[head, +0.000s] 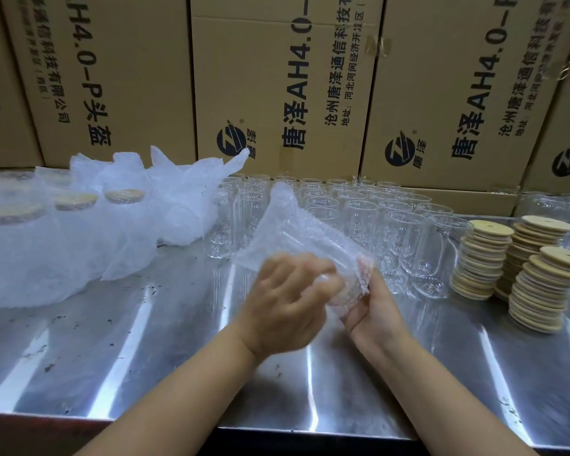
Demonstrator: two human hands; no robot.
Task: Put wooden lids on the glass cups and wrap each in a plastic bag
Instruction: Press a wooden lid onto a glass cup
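Plastic bag [297, 232] of bubble film, held at centre above the worktop [145, 340]; long axis runs from the hands up and away, leaning left. Right hand [372, 311] cradles the near end from below, fingers curled round it. Left hand [287, 297], blurred, grips the same end from the left. Contents cannot be told. Bare glass cups [359, 218] stand just beyond; wooden lids [481, 258] are stacked on the right hand's side.

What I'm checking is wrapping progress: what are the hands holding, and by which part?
Both the left hand and right hand grip the plastic bag at its lower end.
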